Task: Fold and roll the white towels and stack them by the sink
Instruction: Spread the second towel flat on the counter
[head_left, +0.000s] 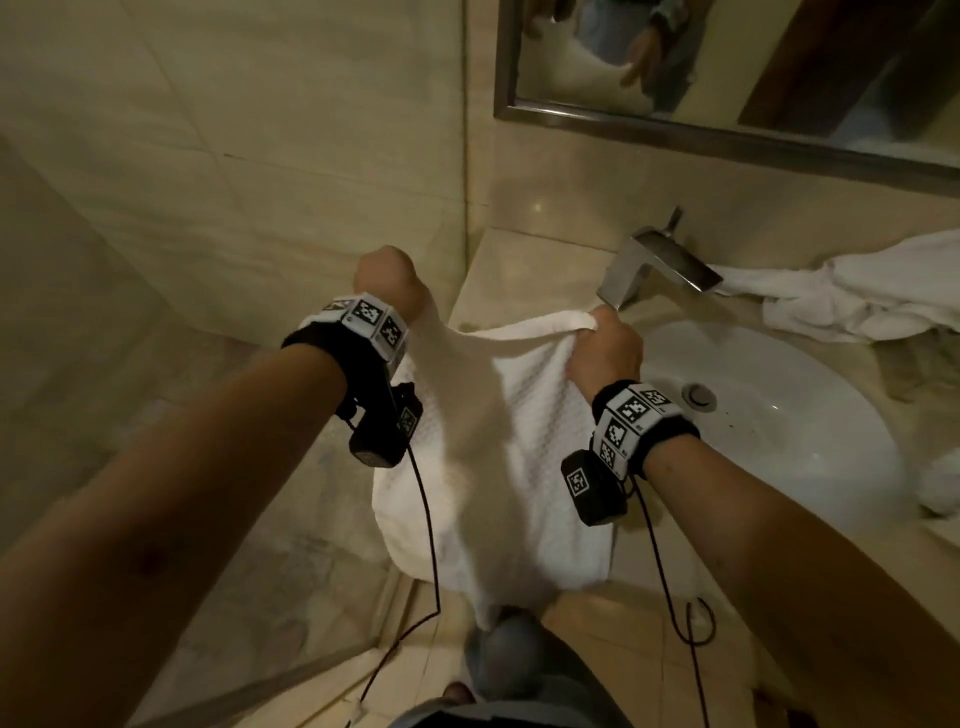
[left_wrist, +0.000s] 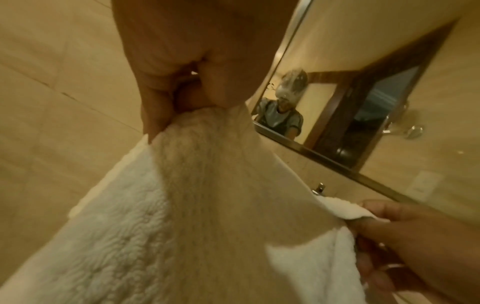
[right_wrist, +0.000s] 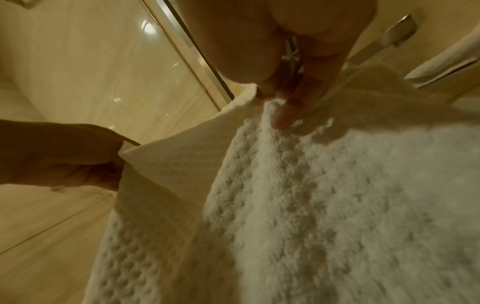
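Towel (head_left: 519, 441) hangs between your two hands in front of the counter edge, its top hem stretched from your left hand (head_left: 387, 283) to your right hand (head_left: 605, 351) and the rest drooping toward the floor. From the head camera you see only the backs of both hands, so the grips stay hidden there. Your left wrist camera fills that in: the left fingers (left_wrist: 158, 107) are curled tight round a bunched corner of the cloth. Your right wrist camera shows the right fingertips (right_wrist: 293, 111) pinching the hem, seemingly against the thumb, though blur makes that hard to confirm. At about two o'clock from your right hand sits the sink (head_left: 810, 457), with the faucet (head_left: 654, 265) at twelve. A second crumpled towel (head_left: 857, 296) lies on the counter beyond the basin, seen only from the head.
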